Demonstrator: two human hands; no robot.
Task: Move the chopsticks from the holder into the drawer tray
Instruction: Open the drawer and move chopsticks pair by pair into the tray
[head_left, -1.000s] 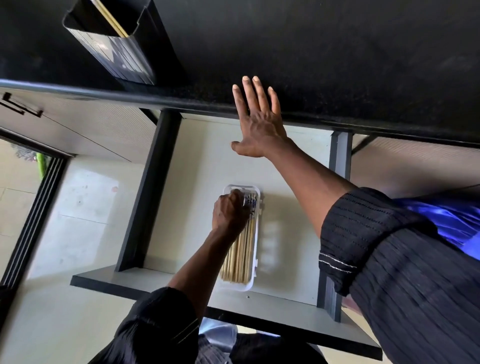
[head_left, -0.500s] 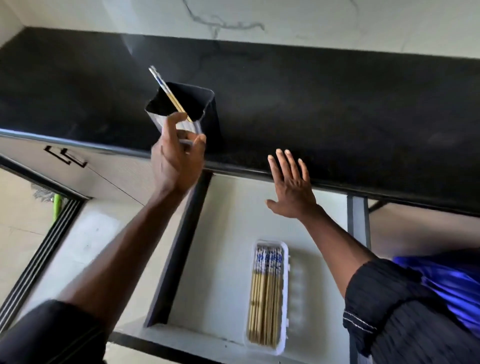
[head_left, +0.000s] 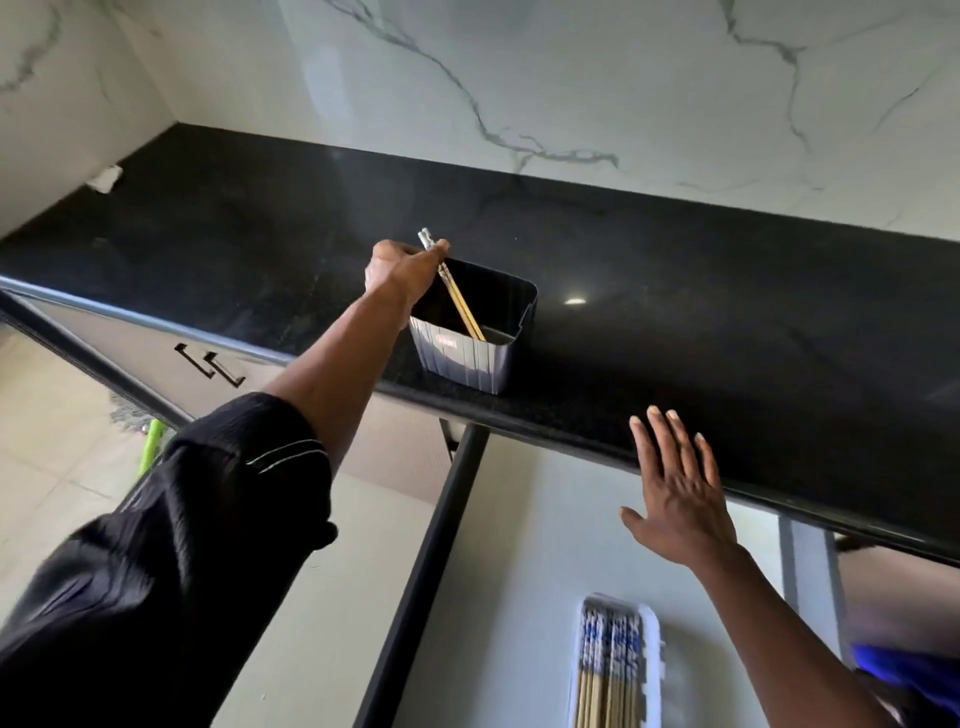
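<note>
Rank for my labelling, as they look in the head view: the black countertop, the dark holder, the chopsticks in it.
Largest: black countertop.
Then: dark holder.
Smallest: chopsticks, thin, pinched by the left hand.

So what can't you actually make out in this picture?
Head view, the only one:
1. The left hand shows its back, so its grip on the chopsticks is mostly hidden.
2. The near wall of the holder hides the lower ends of those chopsticks.
3. The tray is cut off by the bottom edge, and the sticks in it are too blurred to count.
</note>
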